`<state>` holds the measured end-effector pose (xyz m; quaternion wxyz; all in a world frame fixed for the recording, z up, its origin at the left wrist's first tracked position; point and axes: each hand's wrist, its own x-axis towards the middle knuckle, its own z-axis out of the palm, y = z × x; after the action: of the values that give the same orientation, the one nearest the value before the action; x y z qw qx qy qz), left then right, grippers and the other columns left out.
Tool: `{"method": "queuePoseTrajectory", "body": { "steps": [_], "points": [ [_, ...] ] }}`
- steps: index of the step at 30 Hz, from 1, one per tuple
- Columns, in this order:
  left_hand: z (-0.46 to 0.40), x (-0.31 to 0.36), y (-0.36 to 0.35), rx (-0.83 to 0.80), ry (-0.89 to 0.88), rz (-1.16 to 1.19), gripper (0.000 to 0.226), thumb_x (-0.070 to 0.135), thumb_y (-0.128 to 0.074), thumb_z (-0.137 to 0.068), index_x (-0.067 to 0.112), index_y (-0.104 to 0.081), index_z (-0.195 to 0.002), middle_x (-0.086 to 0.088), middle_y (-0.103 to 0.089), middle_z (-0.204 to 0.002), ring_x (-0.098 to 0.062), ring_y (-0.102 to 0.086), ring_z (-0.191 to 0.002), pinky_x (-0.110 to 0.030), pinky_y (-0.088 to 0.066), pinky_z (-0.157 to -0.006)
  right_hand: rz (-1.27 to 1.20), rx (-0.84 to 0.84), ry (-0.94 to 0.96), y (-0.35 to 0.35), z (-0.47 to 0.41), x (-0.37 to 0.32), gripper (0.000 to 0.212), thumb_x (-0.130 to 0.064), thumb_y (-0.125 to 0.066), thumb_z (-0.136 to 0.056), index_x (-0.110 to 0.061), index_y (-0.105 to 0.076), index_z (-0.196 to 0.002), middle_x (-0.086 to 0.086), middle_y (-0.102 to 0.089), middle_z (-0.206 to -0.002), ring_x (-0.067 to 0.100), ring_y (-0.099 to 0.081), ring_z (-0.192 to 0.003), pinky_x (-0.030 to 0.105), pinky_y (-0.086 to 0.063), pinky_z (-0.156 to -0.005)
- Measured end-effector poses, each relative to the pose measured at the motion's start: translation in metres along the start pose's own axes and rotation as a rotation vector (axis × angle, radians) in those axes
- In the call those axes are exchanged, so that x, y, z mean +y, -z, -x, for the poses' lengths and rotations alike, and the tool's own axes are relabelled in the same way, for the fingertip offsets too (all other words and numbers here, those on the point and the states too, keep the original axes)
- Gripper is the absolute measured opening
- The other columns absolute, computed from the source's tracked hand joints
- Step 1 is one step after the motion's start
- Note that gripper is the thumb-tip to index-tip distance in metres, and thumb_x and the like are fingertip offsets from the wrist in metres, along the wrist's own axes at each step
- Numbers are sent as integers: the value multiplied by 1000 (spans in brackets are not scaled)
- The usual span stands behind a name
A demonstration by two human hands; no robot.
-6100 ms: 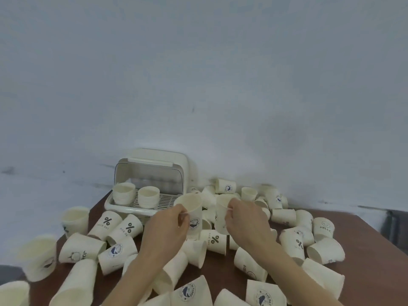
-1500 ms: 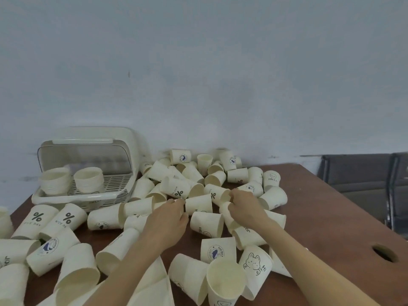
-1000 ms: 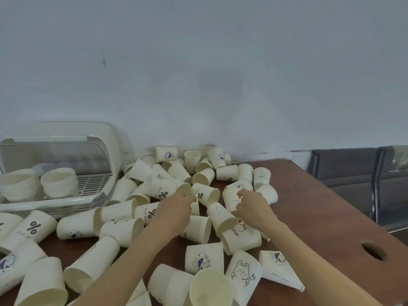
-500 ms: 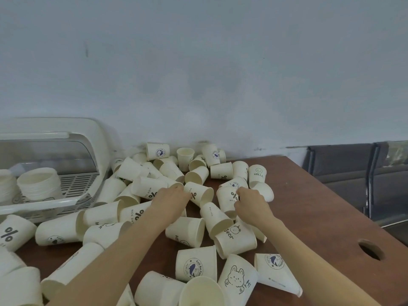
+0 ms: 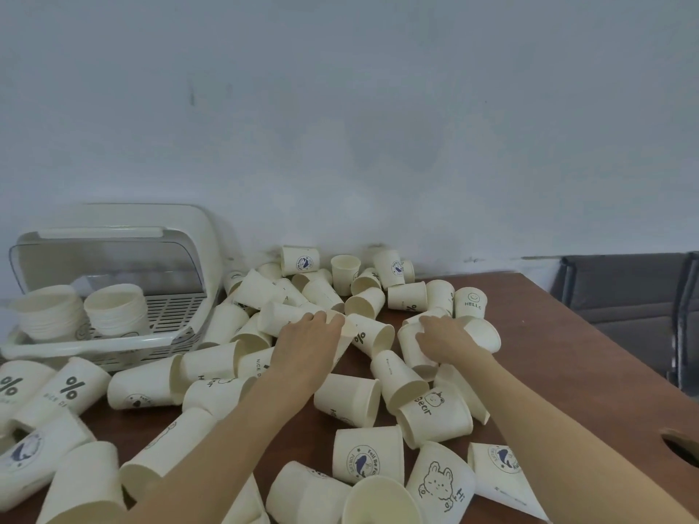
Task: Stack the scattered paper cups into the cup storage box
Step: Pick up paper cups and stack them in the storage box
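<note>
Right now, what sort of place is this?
Likely an office or waiting room, not a kitchen: a brown table with a cable hole, a bare wall, and grey seats alongside.

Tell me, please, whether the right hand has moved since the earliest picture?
Yes. The right hand has moved rightward, away from the storage box, and now grips a cup near the upright HELLO cup.

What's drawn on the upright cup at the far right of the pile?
A smiley face above "HELLO", dark on cream cup, in the head view.
</note>
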<state>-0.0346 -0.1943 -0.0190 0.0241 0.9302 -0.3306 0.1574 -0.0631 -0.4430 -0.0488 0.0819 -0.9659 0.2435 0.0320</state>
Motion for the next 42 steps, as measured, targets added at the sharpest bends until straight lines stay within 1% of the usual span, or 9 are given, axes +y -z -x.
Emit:
{"method": "queuePoseTrajectory", "body": {
  "steps": [5, 9, 12, 18, 24, 28, 31, 39, 42],
  "points": [
    [12, -1, 9, 43, 67, 66, 37, 6, -47, -91, 19, -41, -124, 0, -53, -106, -19, -52, -99, -29, -35, -63, -124, 113, 10, 7, 13, -6, 13, -21, -47, -87, -13, -56, -93, 9, -60, -96, 28, -56, -93, 33, -45, -69],
    [22, -5, 14, 78, 110, 93, 29, 10, -43, -94, 20, -41, -121, 1, -53, -102, -18, -52, -94, -29, -34, -60, -205, 145, 28, 23, 25, -12, 16, -14, -46, -87, -17, -61, -90, 7, -66, -86, 22, -63, -81, 34, -53, -64],
    [31, -11, 20, 88, 128, 118, 24, 12, -43, -95, 20, -42, -117, 3, -52, -99, -17, -51, -91, -29, -33, -61, -186, 178, 91, 37, 34, -19, 14, -12, -50, -89, -17, -63, -87, 0, -65, -78, 14, -59, -72, 27, -46, -60],
    [49, -27, 35, 165, 180, 201, 16, 27, -37, -100, 21, -47, -112, 4, -55, -98, -18, -55, -89, -32, -45, -66, -185, 298, 202, 63, 59, -44, 16, -10, -52, -85, -16, -66, -85, 0, -63, -84, 21, -62, -86, 34, -51, -75],
    [68, -42, 53, 215, 230, 228, 22, 34, -34, -101, 21, -48, -112, 6, -57, -97, -17, -57, -88, -30, -42, -65, -82, 397, 317, 78, 86, -80, 19, -10, -53, -87, -17, -68, -96, 3, -61, -95, 21, -58, -94, 27, -38, -70],
    [83, -55, 62, 250, 275, 267, 18, 34, -36, -100, 24, -49, -109, 7, -57, -98, -14, -56, -85, -28, -42, -67, -80, 419, 418, 80, 104, -106, 20, -10, -52, -90, -17, -68, -99, -3, -50, -87, 20, -55, -93, 30, -45, -74],
    [98, -70, 65, 279, 307, 291, 17, 35, -39, -99, 25, -50, -106, 8, -57, -94, -13, -56, -81, -30, -48, -70, -110, 423, 467, 78, 116, -128, 20, -12, -50, -90, -18, -68, -99, -1, -56, -93, 19, -53, -94, 30, -45, -77],
    [137, -109, 73, 313, 422, 335, 16, 35, -42, -98, 24, -50, -105, 9, -59, -96, -12, -57, -80, -28, -47, -64, -136, 412, 559, 63, 134, -183, 22, -22, -49, -93, -24, -67, -105, -3, -60, -97, 16, -54, -94, 31, -46, -78],
    [149, -123, 75, 335, 452, 324, 15, 36, -43, -98, 24, -50, -103, 10, -58, -91, -12, -56, -78, -28, -46, -63, -166, 405, 589, 57, 138, -202, 20, -21, -50, -93, -22, -68, -103, -7, -56, -88, 16, -57, -94, 29, -43, -73]
  ]
}}
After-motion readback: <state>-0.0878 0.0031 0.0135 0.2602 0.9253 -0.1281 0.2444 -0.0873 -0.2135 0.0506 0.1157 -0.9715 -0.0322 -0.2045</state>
